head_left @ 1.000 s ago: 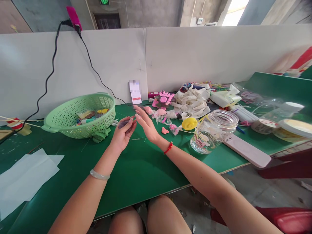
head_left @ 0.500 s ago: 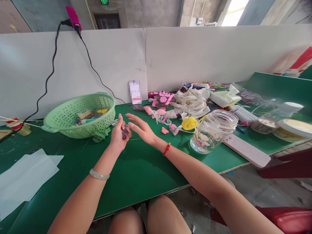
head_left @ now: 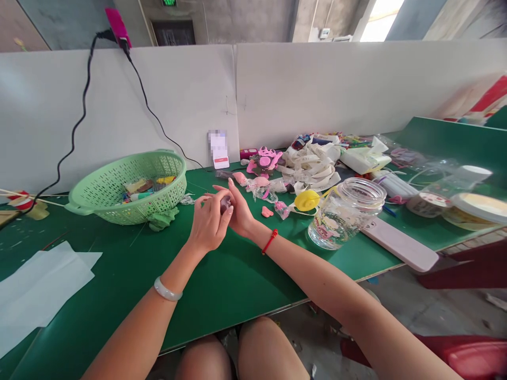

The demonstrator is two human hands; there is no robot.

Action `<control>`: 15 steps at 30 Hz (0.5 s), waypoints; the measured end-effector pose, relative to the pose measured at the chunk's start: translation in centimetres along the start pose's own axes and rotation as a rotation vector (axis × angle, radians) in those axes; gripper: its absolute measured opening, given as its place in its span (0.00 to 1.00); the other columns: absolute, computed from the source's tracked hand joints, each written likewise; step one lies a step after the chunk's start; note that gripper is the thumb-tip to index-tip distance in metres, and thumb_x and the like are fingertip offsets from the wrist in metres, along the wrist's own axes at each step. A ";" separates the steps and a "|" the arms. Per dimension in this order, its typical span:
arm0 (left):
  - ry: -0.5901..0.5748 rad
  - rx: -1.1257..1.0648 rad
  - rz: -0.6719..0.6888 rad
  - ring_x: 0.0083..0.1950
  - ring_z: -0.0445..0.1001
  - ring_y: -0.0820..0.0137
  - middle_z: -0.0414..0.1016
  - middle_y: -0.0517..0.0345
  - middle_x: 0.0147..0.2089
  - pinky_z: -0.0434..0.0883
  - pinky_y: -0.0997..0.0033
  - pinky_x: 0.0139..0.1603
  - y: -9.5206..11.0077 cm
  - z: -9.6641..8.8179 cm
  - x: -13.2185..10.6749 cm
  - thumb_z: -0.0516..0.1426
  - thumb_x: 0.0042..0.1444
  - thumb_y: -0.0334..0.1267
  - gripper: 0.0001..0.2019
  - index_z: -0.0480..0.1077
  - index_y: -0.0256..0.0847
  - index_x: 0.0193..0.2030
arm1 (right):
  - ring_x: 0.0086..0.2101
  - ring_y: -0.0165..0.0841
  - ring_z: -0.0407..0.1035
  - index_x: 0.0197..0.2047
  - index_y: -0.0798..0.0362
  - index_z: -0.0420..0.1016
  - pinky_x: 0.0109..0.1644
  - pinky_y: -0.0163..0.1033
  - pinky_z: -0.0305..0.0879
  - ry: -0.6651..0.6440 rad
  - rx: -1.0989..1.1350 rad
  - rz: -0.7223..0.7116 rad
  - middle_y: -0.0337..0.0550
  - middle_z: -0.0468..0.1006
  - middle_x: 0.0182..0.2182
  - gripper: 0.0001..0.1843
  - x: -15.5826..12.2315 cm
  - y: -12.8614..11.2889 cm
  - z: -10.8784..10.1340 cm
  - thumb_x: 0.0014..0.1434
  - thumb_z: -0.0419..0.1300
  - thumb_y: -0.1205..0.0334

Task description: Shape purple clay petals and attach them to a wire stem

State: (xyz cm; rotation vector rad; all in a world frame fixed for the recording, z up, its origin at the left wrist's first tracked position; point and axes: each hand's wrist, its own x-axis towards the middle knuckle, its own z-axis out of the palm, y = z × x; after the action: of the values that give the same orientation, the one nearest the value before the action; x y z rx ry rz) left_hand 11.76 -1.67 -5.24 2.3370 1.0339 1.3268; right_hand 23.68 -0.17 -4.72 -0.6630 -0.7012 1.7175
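Observation:
My left hand (head_left: 209, 221) and my right hand (head_left: 236, 208) meet palm to palm above the green table (head_left: 222, 285), pressed round a small purplish lump of clay (head_left: 225, 203) that shows only a little between them. Fingers of both hands curl about it. A pale bangle sits on my left wrist and a red cord on my right. A thin wire lies on the table just behind the hands.
A light green basket (head_left: 130, 184) with small items stands at the left. White paper (head_left: 39, 285) lies at the near left. To the right are a glass jar (head_left: 344, 214), a yellow lid (head_left: 307, 200), pink clay pieces (head_left: 268, 211), a pale flat case (head_left: 400, 244) and packaging clutter.
The purplish lump was held in my left hand with my right hand open beside it. Now the hands have closed together round it and shifted slightly right.

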 end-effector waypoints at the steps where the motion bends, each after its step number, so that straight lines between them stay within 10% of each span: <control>1: 0.002 0.035 0.028 0.62 0.75 0.50 0.78 0.41 0.60 0.53 0.44 0.72 -0.1 0.2 0.0 0.50 0.69 0.54 0.24 0.68 0.41 0.62 | 0.35 0.34 0.72 0.40 0.48 0.73 0.43 0.39 0.71 -0.025 0.022 0.003 0.38 0.75 0.31 0.23 -0.1 -0.1 0.0 0.61 0.62 0.35; 8: -0.031 0.195 0.128 0.82 0.45 0.45 0.54 0.36 0.79 0.32 0.38 0.79 -1.7 -0.2 0.2 0.51 0.64 0.67 0.43 0.51 0.39 0.76 | 0.27 0.27 0.64 0.33 0.49 0.71 0.34 0.35 0.67 -0.136 -0.099 0.000 0.30 0.66 0.24 0.23 0.1 0.5 -0.3 0.47 0.77 0.47; 15: 0.122 0.109 0.012 0.79 0.54 0.47 0.54 0.32 0.78 0.44 0.41 0.79 -2.7 -0.8 0.2 0.52 0.66 0.64 0.41 0.50 0.38 0.76 | 0.35 0.29 0.77 0.35 0.54 0.75 0.45 0.36 0.75 -0.020 -0.105 -0.135 0.38 0.81 0.33 0.25 0.5 -0.9 -1.1 0.36 0.81 0.59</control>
State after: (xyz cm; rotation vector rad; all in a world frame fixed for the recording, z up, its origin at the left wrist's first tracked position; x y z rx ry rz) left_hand 9.97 0.30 -6.17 2.3684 1.1572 1.4682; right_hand 24.99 0.69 -4.82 -0.6563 -0.8360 1.5735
